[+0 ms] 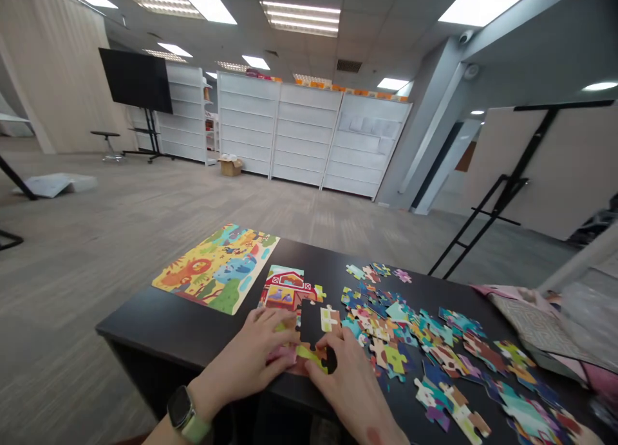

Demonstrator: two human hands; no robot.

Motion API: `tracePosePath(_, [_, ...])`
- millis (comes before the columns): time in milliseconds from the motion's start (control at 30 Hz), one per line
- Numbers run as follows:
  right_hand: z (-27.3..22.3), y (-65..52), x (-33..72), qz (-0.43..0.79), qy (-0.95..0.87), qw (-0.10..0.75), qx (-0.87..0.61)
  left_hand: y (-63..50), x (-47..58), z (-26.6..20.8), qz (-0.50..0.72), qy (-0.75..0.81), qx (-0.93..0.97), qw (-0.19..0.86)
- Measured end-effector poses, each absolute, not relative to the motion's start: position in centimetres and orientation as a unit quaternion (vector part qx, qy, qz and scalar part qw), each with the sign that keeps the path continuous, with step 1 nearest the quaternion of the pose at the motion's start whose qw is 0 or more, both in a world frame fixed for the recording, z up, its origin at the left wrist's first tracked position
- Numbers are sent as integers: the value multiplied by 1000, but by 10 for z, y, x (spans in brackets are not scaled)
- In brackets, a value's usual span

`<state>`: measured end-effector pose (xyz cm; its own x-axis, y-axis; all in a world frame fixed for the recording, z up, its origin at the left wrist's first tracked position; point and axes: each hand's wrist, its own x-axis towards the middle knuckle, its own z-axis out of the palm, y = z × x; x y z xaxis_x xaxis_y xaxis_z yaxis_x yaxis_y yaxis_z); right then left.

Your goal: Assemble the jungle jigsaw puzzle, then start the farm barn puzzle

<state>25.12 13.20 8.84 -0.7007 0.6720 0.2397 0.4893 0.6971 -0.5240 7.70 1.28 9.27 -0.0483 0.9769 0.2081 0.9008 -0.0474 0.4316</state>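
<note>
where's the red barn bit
In the head view, the red barn section lies on the table, just beyond the left hand, right of the animal picture.

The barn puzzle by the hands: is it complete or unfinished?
Unfinished: the barn puzzle has a gap where the black table shows, and loose pieces lie to its right.

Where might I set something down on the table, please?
Bare tabletop lies between the animal picture and the left hand; a smaller patch separates the barn section from the loose pieces. The right side is crowded with those pieces.
</note>
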Motion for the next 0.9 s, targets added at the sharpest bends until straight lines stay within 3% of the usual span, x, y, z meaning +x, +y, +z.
tracePosePath(300, [81,167,342,145,-804,491,-302,9,76,91,211,670,709,66])
tracePosePath(700, [60,188,380,180,-827,480,-231,13,80,85,168,612,773,-20])
tracePosePath(900, [53,186,380,179,-778,534,-278,9,80,77,189,629,752,-53])
